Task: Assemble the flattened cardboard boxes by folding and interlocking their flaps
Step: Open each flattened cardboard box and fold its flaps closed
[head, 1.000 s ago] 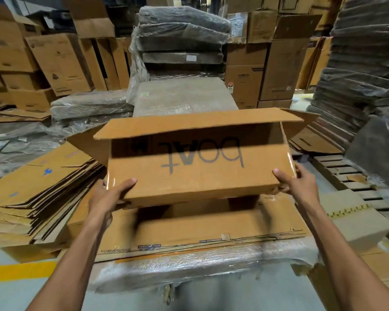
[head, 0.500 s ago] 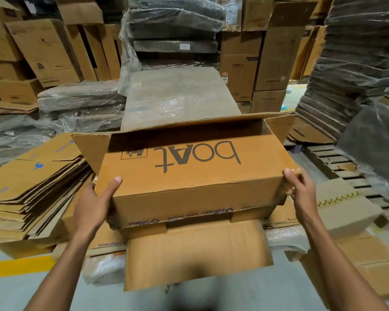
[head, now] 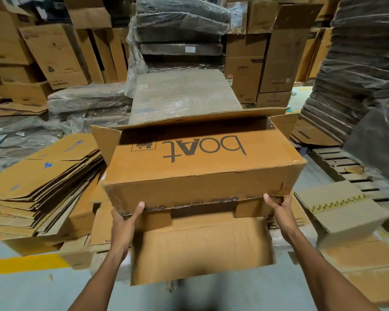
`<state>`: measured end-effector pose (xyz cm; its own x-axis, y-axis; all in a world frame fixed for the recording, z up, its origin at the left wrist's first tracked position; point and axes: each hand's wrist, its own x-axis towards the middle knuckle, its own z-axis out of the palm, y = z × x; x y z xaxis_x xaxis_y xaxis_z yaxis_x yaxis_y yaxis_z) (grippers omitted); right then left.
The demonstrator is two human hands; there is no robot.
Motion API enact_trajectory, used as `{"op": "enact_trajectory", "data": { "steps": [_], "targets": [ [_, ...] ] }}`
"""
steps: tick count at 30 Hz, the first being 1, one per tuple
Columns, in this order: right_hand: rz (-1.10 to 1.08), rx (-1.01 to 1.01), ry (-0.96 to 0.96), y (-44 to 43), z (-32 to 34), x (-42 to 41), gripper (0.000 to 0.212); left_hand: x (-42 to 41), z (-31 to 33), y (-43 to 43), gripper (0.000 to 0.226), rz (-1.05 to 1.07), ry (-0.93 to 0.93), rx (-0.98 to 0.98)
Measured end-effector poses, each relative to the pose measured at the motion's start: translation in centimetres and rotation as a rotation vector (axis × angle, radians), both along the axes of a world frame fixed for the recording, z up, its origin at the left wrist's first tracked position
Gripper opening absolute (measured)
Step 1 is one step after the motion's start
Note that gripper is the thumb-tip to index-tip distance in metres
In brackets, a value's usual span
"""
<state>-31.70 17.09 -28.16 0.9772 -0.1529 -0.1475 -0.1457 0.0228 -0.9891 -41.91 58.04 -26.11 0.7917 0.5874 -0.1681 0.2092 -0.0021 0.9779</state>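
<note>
Now my left hand [head: 124,227] and right hand [head: 281,212] hold the box [head: 202,176] up in the air, fingers gripping its bottom edge. Its big flap [head: 200,250] hangs loose below. If I tip it, the box could slip and fall.

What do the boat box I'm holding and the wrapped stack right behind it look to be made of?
The boat box looks like brown corrugated cardboard with a matte finish: it shows creased folds, a torn corner and printed ink. The wrapped stack seems to be flat cardboard sheets under clear plastic film, whose glossy wrinkles catch the light.
</note>
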Motion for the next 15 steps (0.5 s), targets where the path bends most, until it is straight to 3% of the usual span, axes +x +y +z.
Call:
{"op": "enact_trajectory", "data": {
  "steps": [4,7,12,15],
  "targets": [
    [-0.092,-0.105,-0.067,-0.2,2.2,1.0,0.101,1.0,3.4,0.0,0.090,0.110,-0.051,0.107],
    [-0.166,-0.237,-0.138,0.2,5.3,1.7,0.083,2.5,6.9,0.6,0.083,0.172,-0.039,0.209],
    [-0.189,-0.391,-0.182,-0.3,10.1,3.7,0.072,5.5,12.6,2.8,0.107,0.163,0.018,0.406],
    [-0.186,-0.458,-0.137,-0.6,12.1,5.1,0.073,7.0,14.6,3.8,0.120,0.115,0.065,0.422]
  ]
}}
